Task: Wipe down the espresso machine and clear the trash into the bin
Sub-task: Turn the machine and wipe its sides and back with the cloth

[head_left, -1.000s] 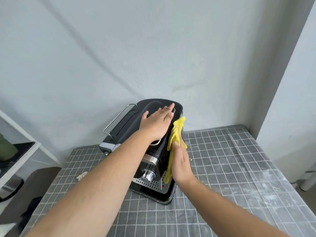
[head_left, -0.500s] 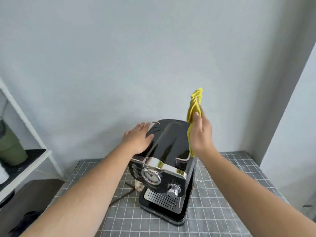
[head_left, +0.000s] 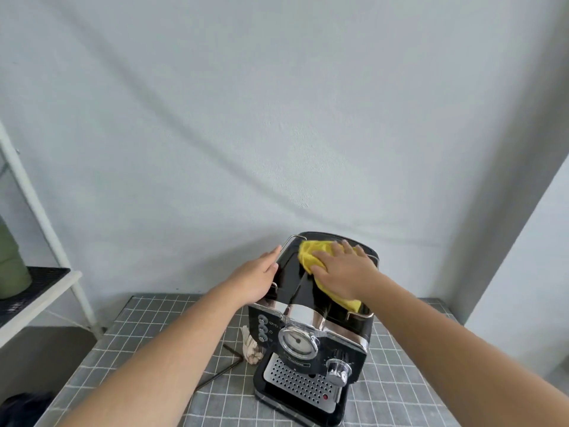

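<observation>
Green tub (head_left: 9, 266) is sitting on the white shelf (head_left: 43, 300) at the far left, well apart from the job, so I'm ignoring it from my remote seat.

Moving right, the grey grid mat (head_left: 147, 328) is covering the table. A black cable (head_left: 215, 375) is trailing across it toward the machine. 1 crumpled beige scrap (head_left: 251, 349) is lying just beside the machine's left foot. I'm reading that as the trash waiting its turn, and no bin is showing anywhere in view.

Next, the left hand (head_left: 255, 280) is lying relaxed and flat against the upper left side of the espresso machine (head_left: 311, 334), fingers straight, next to the wire rail (head_left: 292, 238). My guess is it's bracing the body so the machine isn't sliding while the top is getting scrubbed.

Then the yellow cloth (head_left: 311, 252) is spreading over the glossy black top, with the right hand (head_left: 341, 269) pressing down on it, palm flat and fingers spread rather than gripping. That makes sense to me: a flat palm is covering more surface per pass.

I'm judging we're mid-wipe on the top panel, with the front and the drip tray probably coming next. The scrap isn't picked up yet.
</observation>
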{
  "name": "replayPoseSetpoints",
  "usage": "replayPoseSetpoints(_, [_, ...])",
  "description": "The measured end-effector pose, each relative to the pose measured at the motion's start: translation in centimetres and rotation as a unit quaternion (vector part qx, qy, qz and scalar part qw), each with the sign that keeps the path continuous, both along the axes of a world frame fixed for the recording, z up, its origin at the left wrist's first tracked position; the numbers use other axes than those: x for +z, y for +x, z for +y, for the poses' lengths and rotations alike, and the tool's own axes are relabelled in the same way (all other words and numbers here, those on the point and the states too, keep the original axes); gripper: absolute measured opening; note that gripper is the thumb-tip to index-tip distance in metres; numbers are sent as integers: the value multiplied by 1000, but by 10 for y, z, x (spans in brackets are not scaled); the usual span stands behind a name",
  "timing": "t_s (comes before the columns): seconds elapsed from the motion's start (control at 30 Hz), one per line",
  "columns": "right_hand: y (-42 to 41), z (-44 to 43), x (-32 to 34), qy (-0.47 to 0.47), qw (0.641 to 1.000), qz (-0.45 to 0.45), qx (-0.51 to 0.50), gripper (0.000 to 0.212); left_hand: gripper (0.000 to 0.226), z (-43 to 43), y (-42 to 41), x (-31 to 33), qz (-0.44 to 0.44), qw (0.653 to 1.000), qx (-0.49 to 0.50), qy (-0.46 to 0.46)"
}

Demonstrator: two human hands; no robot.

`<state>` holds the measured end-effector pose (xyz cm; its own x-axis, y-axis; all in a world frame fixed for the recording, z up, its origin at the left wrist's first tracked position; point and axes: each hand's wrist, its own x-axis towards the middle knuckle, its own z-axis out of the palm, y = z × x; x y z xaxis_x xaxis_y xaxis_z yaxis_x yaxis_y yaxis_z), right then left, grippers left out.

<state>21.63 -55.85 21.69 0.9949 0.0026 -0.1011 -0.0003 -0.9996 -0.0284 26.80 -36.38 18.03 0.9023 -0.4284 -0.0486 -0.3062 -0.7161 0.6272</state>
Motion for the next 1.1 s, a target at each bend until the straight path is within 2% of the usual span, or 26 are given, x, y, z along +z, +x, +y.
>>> replayPoseSetpoints(0.1, [21, 16, -1, 53, 998, 28, -10, 52, 47, 0, 1, -2, -3, 1000, -3, -10])
replayPoseSetpoints(0.2, [7, 36, -7, 45, 996, 26, 76, 49, 47, 0, 1, -2, -8, 1000, -2, -10])
replayPoseSetpoints(0.27, [-14, 33, -10, 53, 989, 31, 133, 48, 48, -1, 1, -2, -30, 999, -5, 29])
replayPoseSetpoints(0.4, [-23, 3, -1, 85, 981, 92, 151, 53, 49, 0, 0, -2, -42, 998, 3, 49])
replayPoseSetpoints(0.47, [-7, -1, -2, 81, 987, 80, 114, 56, 49, -1, 0, -1, -38, 998, 2, 49])
replayPoseSetpoints(0.6, [15, 14, -16, 94, 994, -40, 27, 55, 49, -2, -3, 0, -41, 998, 3, 56])
replayPoseSetpoints(0.7, [11, 12, -16, 109, 993, -25, 35, 55, 49, -2, -2, -1, -38, 998, -3, 59])
replayPoseSetpoints(0.73, [8, 9, -12, 131, 990, -8, 45, 56, 50, -1, 0, -2, -33, 998, -8, 62])
replayPoseSetpoints(0.8, [2, 0, 3, 240, 969, -4, 49, 56, 53, -1, 6, 1, -29, 997, -15, 73])
replayPoseSetpoints(0.87, [-5, -12, 24, 350, 932, -89, 17, 50, 57, -4, 12, 10, -39, 997, -11, 71])
replayPoseSetpoints(0.9, [-9, -18, 34, 356, 922, -151, -9, 46, 59, -6, 16, 15, -50, 997, -6, 64])
replayPoseSetpoints(1.0, [-20, -39, 43, 282, 919, -254, -104, 37, 62, -19, 23, 28, -93, 994, 1, 65])
replayPoseSetpoints(1.1, [-31, -49, 21, 212, 928, -223, -210, 39, 59, -32, 27, 32, -130, 987, 15, 89])
